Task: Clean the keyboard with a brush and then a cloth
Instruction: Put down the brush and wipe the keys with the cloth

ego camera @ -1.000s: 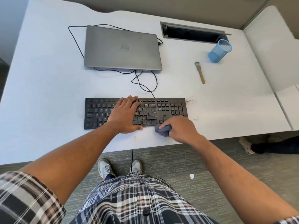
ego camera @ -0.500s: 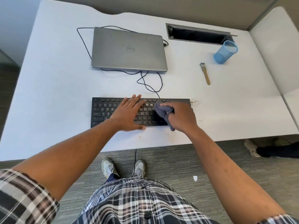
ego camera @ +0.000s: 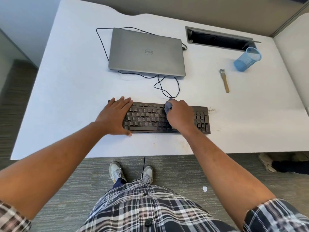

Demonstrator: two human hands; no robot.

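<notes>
Keyboard (ego camera: 150,118), black, lies on a white desk (ego camera: 66,97) near its front edge, as a right hand (ego camera: 179,115) bunches a grey cloth (ego camera: 168,106) against the top key rows. Flat-fingered, the left hand (ego camera: 115,116) presses its left end. Beyond, brush (ego camera: 224,80) lies apart, untouched, beside a blue mesh cup (ego camera: 247,59).

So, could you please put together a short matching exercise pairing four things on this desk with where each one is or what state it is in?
Things:
1. cloth
2. brush
3. laptop
4. blue mesh cup

Places or states:
A. lying untouched on the desk, right of the laptop
B. lid closed, behind the keyboard
C. bunched in the right hand, on the keys
D. standing by the cable slot at the far right

Pairs: 1-C, 2-A, 3-B, 4-D
</notes>
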